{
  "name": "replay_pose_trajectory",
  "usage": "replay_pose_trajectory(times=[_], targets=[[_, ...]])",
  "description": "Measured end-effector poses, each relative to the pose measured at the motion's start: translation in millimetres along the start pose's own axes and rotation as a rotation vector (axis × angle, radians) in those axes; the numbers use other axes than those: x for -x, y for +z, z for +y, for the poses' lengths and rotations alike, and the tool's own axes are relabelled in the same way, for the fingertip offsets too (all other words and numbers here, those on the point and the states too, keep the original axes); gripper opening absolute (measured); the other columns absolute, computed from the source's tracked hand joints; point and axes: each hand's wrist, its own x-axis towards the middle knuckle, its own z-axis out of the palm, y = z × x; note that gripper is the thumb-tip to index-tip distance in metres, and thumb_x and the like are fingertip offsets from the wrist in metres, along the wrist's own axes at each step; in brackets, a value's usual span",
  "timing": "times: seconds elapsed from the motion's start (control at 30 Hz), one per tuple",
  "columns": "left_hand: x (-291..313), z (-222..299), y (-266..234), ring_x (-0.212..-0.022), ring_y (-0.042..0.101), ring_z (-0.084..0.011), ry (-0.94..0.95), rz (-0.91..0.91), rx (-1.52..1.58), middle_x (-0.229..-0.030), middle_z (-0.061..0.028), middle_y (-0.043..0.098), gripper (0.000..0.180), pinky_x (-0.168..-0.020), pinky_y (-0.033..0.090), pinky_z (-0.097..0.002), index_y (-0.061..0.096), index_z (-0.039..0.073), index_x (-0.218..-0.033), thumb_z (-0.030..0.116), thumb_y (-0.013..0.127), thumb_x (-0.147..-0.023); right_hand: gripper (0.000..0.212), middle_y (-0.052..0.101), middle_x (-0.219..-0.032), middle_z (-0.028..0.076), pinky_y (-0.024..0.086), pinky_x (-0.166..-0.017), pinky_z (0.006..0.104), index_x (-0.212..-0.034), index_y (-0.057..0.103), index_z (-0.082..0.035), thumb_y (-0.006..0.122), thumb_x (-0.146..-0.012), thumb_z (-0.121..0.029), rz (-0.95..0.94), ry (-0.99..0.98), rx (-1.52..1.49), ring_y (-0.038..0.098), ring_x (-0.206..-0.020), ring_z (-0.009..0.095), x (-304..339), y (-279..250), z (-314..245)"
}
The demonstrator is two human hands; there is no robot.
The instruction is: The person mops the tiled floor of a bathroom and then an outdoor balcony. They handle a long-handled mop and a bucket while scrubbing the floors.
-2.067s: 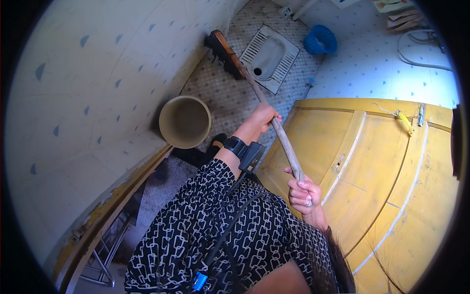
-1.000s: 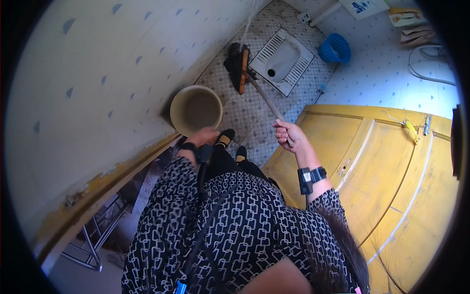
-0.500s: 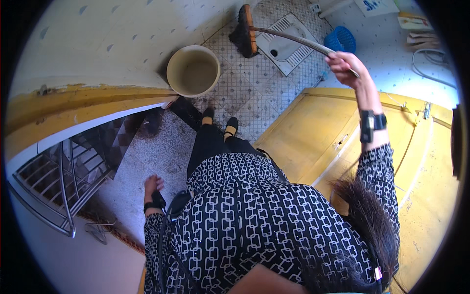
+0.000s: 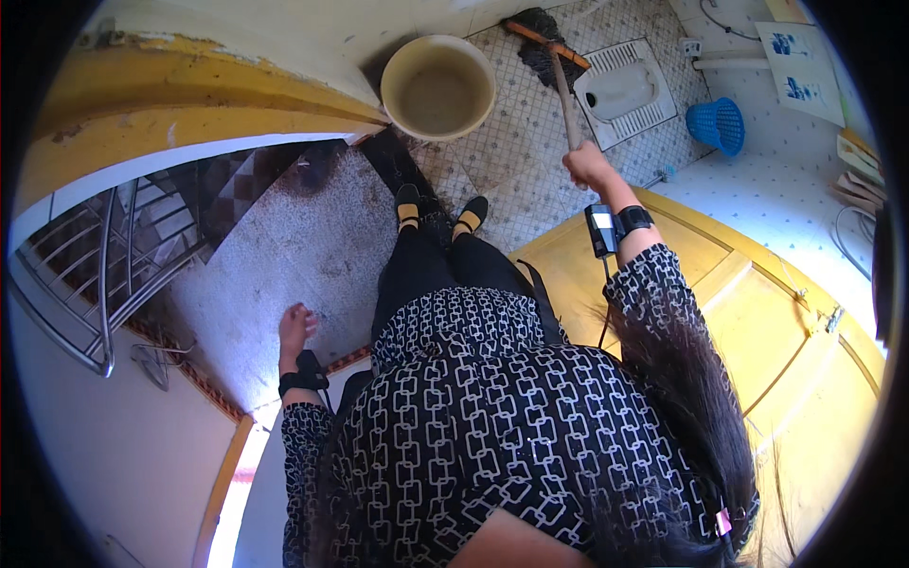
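My right hand (image 4: 589, 166) is closed round the wooden handle of a mop (image 4: 567, 109). The handle runs away from me to an orange-brown crossbar with dark shaggy strands, which rest on the tiled floor by the far wall, left of the squat toilet (image 4: 625, 92). Down at my left side hangs my left hand (image 4: 296, 327), its fingers loosely bent and a little apart, with nothing seen in it. A deep cream bucket (image 4: 390, 90) stands on the floor ahead of my feet, left of the mop.
A yellow door (image 4: 682, 275) is at my right. At my left a metal rack (image 4: 106, 275) stands beyond the yellow door frame (image 4: 218, 104). A dark threshold (image 4: 398, 168) crosses the floor by my feet. Near the right wall sits a blue plastic basket (image 4: 717, 125).
My right hand has come down and left with the mop. The mop head has turned and now lies farther toward the far wall. The view has shifted; my left hand still hangs at my side.
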Motion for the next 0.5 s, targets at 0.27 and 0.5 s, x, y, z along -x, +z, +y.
replay_pose_trajectory(times=[0.27, 0.5], targets=[[-32, 24, 35, -0.078, 0.062, -0.0156, 0.012, -0.01, -0.047, -0.1, -0.0081, 0.06, 0.041, -0.061, 0.05, -0.0279, 0.044, 0.004, -0.126, 0.023, 0.051, -0.091, 0.013, 0.039, -0.05, -0.004, 0.028, -0.033, 0.0226, -0.078, 0.054, -0.006, 0.059, -0.084, -0.016, 0.058, -0.075, -0.403, 0.033, -0.034, 0.007, 150, -174, 40], [-46, 28, 83, -0.074, 0.063, -0.0164, -0.023, -0.161, -0.138, -0.098, -0.0089, 0.06, 0.04, -0.054, 0.05, -0.028, 0.047, 0.004, -0.124, 0.024, 0.052, -0.09, 0.033, 0.059, -0.066, 0.009, 0.046, -0.043, 0.0367, -0.103, 0.054, 0.004, 0.061, -0.078, -0.018, 0.183, -0.037, 0.065, 0.057, -0.051, 0.02, 39, -30, 138]])
